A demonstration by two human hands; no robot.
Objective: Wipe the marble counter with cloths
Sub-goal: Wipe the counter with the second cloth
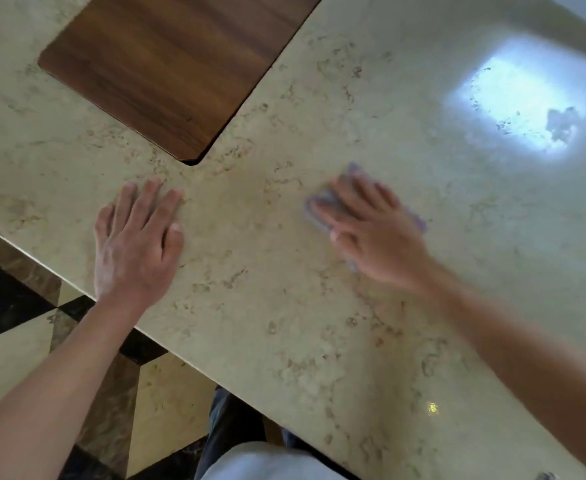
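Observation:
The beige marble counter (267,271) fills most of the view. My right hand (371,233) lies flat on a small purple-grey cloth (322,199), pressing it onto the marble at mid-counter; hand and cloth are blurred. Only the cloth's edges show around my fingers. My left hand (135,244) rests palm down on the bare marble near the front edge, fingers spread, holding nothing.
A dark wooden board (173,64) is set into the counter at the back left. A bright window reflection (516,105) glares on the marble at the right. The counter's front edge (167,344) runs diagonally, with a black and cream tiled floor (14,341) below.

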